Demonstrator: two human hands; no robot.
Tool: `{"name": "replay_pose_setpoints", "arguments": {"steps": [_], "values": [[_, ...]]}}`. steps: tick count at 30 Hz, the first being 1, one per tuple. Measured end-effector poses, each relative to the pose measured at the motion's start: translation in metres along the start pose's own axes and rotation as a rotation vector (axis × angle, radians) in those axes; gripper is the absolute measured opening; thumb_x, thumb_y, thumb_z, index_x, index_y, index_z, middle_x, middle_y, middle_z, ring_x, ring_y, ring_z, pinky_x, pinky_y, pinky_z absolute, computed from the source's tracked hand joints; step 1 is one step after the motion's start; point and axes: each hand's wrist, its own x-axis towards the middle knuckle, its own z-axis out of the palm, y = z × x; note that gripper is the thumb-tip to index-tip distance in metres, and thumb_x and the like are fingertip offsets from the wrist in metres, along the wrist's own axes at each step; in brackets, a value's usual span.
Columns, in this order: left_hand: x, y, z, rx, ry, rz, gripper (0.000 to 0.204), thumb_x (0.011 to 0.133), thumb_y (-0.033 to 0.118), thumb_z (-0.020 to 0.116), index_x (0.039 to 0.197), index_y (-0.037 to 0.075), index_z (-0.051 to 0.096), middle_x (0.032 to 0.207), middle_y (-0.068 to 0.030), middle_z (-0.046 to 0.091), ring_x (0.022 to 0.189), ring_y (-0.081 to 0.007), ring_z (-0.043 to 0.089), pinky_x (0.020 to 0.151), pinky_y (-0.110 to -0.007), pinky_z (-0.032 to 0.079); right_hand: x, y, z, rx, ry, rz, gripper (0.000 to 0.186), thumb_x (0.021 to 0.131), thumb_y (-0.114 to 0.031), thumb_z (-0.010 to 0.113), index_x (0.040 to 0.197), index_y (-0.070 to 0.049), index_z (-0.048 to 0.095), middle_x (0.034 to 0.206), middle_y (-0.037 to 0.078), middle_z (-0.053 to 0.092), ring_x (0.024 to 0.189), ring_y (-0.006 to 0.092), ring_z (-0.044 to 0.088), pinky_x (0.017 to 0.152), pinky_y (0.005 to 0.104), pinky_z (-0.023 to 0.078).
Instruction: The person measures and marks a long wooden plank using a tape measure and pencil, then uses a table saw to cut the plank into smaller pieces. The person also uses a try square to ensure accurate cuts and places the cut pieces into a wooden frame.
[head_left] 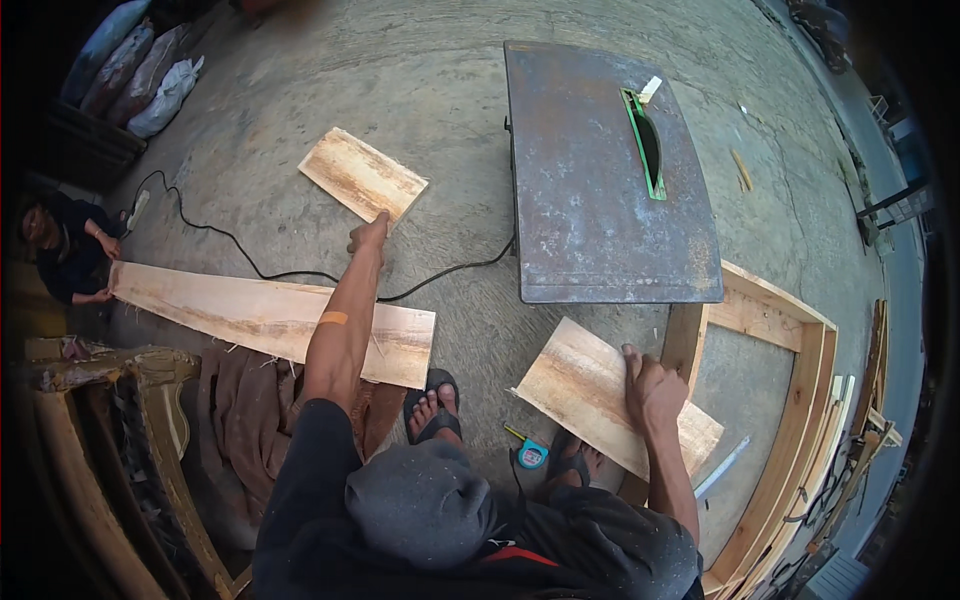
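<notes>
My left hand (369, 233), arm stretched forward, grips the near corner of a short wooden board (360, 172) with brown-streaked grain. My right hand (656, 388) is closed on the edge of another short board (580, 385), which I hold tilted near my right foot. Below my left forearm lies a long plank (230, 305), its near end by my left foot. Another person (75, 245) at the far left has both hands on its other end. Ahead to the right stands a metal saw table (600, 200) with a green-edged slot (645, 145).
A black cable (460, 267) runs across the concrete floor to the saw table. A teal tape measure (532, 455) lies between my feet. To the right is a wooden frame (800, 420); brown cloth (240, 410) lies at left. Filled sacks (165, 98) stand at the back left.
</notes>
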Motion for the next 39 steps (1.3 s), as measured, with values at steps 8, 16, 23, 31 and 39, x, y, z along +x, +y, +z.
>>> {"name": "replay_pose_setpoints", "arguments": {"steps": [8,16,23,31,39], "values": [[0.014,0.084,0.076,0.255,0.185,0.211,0.139,0.065,0.078,0.076,0.168,0.015,0.008,0.169,-0.0361,-0.011,0.152,-0.0633,-0.016,0.114,-0.082,0.006,0.034,-0.030,0.092,0.224,0.264,-0.378,0.022,0.097,-0.021,0.066,0.108,-0.003,0.068,0.105,0.018,0.069,0.096,0.0373,0.067,0.083,0.0500,0.052],[0.004,0.091,0.090,0.484,0.170,0.213,0.136,0.063,0.079,0.077,0.168,0.014,0.018,0.168,-0.0344,0.011,0.152,-0.0610,0.009,0.119,-0.070,0.018,-0.129,0.015,0.121,0.300,-0.432,-0.200,0.023,0.096,-0.025,0.065,0.113,-0.010,0.069,0.105,0.014,0.067,0.102,0.0396,0.068,0.086,0.0614,0.052],[-0.055,-0.003,-0.061,-0.169,-0.267,0.641,0.093,0.079,0.046,0.073,0.157,0.005,0.045,0.152,-0.0221,0.048,0.144,-0.0310,0.043,0.122,-0.047,0.026,-0.115,0.031,0.135,0.680,-0.344,0.051,0.030,0.099,-0.030,0.064,0.119,-0.009,0.069,0.118,0.015,0.071,0.105,0.0385,0.070,0.087,0.0518,0.057],[-0.230,-0.120,-0.230,0.217,-0.794,0.797,0.103,0.063,0.066,0.076,0.141,0.001,0.059,0.163,-0.0257,0.035,0.151,-0.0381,0.034,0.118,-0.051,0.035,-0.036,-0.005,0.085,1.707,-0.720,0.381,0.068,0.107,-0.055,0.052,0.152,-0.004,0.046,0.138,0.023,0.061,0.108,0.0306,0.071,0.082,0.0437,0.064],[-0.275,-0.070,-0.147,0.698,-1.382,1.395,0.081,0.050,0.027,0.085,0.129,0.015,0.072,0.156,-0.0136,0.049,0.126,-0.0366,0.050,0.115,-0.055,0.032,-0.041,0.020,0.100,1.551,-0.629,0.585,0.075,0.103,-0.035,0.068,0.157,0.006,0.035,0.140,0.028,0.059,0.107,0.0262,0.073,0.091,0.0344,0.063]]}}
